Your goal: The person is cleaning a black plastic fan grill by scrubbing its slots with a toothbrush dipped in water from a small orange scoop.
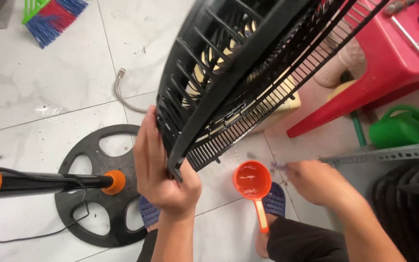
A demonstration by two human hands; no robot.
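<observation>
- The left hand [163, 177] is clamped on the lower edge of a black fan grille [241, 73], fingers wrapped over the rim, thumb on the near side.
- The grille tilts up and away from that hand, filling the upper middle of the view; pale fan blades [209, 60] show through its bars.
- The right hand [316, 183] sits to the right of the grille's lower edge, apart from it; it is blurred, and I cannot tell whether it pinches anything.
- Between the hands, below the grille, an orange scoop [254, 184] lies on the white tiled floor [49, 77].
- Left of the grille, a round black fan base [90, 194] with its orange-collared pole [49, 183] lies flat.
- Right of the grille stand a red plastic stool [384, 63] and a green watering can [403, 128].
- Far left of the grille lies a broom [54, 17].
</observation>
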